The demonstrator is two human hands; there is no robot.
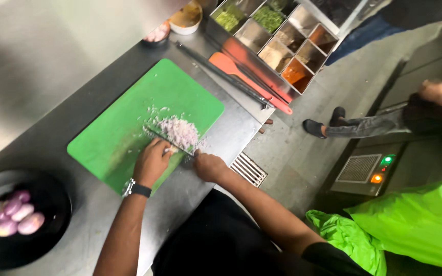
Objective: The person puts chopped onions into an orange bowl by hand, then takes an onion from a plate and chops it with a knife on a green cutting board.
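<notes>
- Onion (180,131): chopped, pale pink heap, lay on the board's right half, just ahead of both our hands.
- Board (124,128): green, set askew on the steel counter (52,122); its near corner reached close to the counter's front edge.
- Knife (167,139): dark blade lying across the near side of the heap; handle hidden in our grip.
- Right hand (208,166): fingers curled tight about the knife handle, at the board's near right edge.
- Left hand (152,162): fingers bent down over the blade's spine, pressing near the heap; watch (138,189) on that wrist.
- Step, as we judged it: fine mincing under way, heap already small-cut; the next stroke called for rocking the blade and gathering stray bits back in.
- Bowl (21,220): black, far left, holding peeled whole onions (14,213), well apart from the board.
- Spatula (246,79) and tongs (221,71): lay beyond the board, beside the tray of condiment tins (282,41).
- Open room: bare board to the left of the heap; bare counter between board and bowl. Little margin to the right, where the counter ended above a floor drain (248,169).
- Another person's legs (354,125) stood across the aisle.
</notes>
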